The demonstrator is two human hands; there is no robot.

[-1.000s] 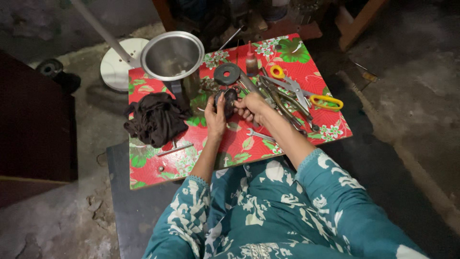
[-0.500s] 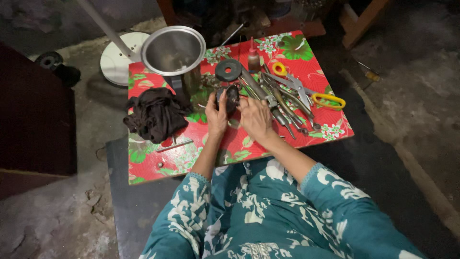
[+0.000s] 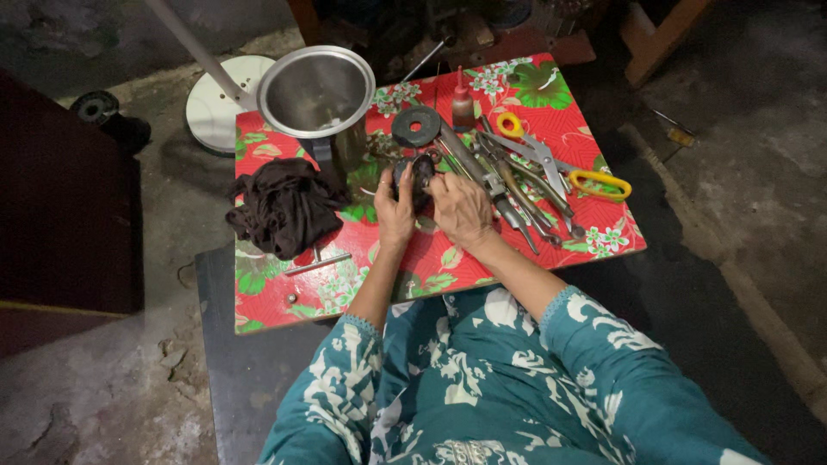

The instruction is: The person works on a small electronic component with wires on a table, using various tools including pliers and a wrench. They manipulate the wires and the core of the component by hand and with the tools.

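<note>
So both hands are working on one dark part (image 3: pixel 421 178), some small roundish metal piece held just above the red flowered table (image 3: pixel 517 90), about the middle of it. Left hand (image 3: pixel 394 207) has it gripped from the left side, fingers curled snug around it, thumb up along the edge. Right hand (image 3: pixel 461 209) comes in from the other side with fingers bent and fingertips pinched at the part's right edge; can't tell if there's anything small held in that pinch, too dark. Just behind the part lies a dark disc (image 3: pixel 416 126) with a hole in the middle, and behind that to the left stands a steel pot (image 3: pixel 317 90). A dark rag (image 3: pixel 284 205) is bunched up well left of the hands. Right of them is a pile of tools (image 3: pixel 508 185), with yellow-handled scissors (image 3: pixel 551 159) on the far side, and a little bottle (image 3: pixel 463 105) stands near the table's back edge.
</note>
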